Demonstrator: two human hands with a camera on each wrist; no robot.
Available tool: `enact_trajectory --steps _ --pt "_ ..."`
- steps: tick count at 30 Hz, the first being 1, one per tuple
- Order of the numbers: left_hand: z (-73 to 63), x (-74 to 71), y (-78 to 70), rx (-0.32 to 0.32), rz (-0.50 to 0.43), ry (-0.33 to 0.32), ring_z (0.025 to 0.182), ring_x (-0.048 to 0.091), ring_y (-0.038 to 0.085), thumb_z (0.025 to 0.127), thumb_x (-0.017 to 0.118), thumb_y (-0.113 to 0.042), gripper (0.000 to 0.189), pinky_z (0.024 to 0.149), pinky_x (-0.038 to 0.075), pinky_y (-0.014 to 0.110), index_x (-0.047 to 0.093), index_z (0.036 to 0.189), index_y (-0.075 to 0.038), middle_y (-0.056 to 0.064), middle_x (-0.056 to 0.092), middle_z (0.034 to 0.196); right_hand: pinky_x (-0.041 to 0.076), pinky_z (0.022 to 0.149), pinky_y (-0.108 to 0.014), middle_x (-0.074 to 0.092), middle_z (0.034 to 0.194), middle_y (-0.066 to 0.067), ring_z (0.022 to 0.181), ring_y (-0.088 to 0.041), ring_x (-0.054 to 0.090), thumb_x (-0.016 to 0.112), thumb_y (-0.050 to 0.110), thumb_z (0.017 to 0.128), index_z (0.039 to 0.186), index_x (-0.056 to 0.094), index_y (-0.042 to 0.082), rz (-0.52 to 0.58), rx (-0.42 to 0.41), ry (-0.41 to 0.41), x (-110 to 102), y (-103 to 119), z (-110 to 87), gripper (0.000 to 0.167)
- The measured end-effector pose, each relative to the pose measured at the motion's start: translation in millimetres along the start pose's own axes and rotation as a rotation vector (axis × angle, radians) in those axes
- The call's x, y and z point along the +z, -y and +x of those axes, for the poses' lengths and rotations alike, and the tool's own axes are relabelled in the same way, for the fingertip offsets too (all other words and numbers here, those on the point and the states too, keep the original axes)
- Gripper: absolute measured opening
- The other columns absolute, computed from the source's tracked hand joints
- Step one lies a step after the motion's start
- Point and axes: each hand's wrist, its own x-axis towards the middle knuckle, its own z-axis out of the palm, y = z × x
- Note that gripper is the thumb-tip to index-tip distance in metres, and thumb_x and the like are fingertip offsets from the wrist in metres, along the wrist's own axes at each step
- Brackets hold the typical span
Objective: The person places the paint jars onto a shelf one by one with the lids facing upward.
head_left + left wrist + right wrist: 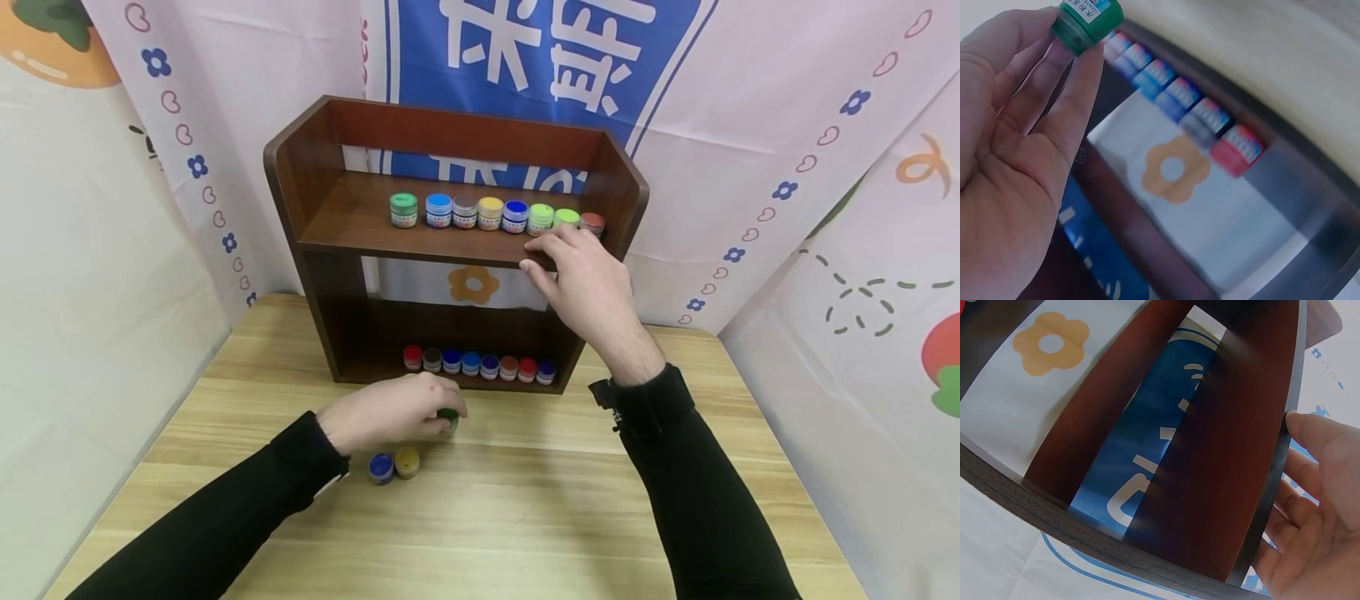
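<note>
My left hand (401, 408) pinches a small green paint jar (1091, 22) between thumb and fingertips, just in front of the shelf's base. In the head view the fingers partly cover that jar. A blue-lidded paint jar (382, 468) and a yellow-lidded one (407, 462) stand together on the table, below the left wrist. At the upper board of the brown wooden shelf (360, 237), my right hand (588, 279) holds the front edge near its right end. Its thumb lies against the edge in the right wrist view, with the fingertips hidden behind the board.
A row of several paint jars (490, 214) stands on the upper board, the rightmost ones close to the right hand. Several more jars (470, 364) line the bottom board. The shelf stands on a wood-grain table (525, 500), backed by a printed cloth (750, 125).
</note>
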Motion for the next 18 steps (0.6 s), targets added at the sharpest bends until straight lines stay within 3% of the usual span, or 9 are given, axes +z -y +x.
enact_trajectory --steps 11,18 --pt "-10.3 -43.7 -3.0 -0.018 0.036 -0.093 0.123 0.084 0.021 0.111 0.083 -0.012 0.024 0.103 0.074 0.037 0.086 0.135 -0.012 0.006 0.086 0.135 0.073 0.097 -0.052 0.077 0.15 -0.008 0.139 -0.031 0.072 0.072 0.047 0.118 0.146 0.081 0.02 -0.004 -0.005 -0.008 0.9 -0.3 0.0 0.04" --pt "-20.5 -76.6 -8.4 -0.021 0.052 -0.168 0.124 0.083 0.023 0.111 0.082 -0.006 0.026 0.107 0.073 0.043 0.084 0.136 -0.011 0.008 0.085 0.137 0.073 0.096 -0.051 0.077 0.151 -0.007 0.138 -0.031 0.072 0.072 0.047 0.118 0.146 0.081 0.02 0.001 -0.008 -0.012 0.9 -1.1 0.3 0.04"
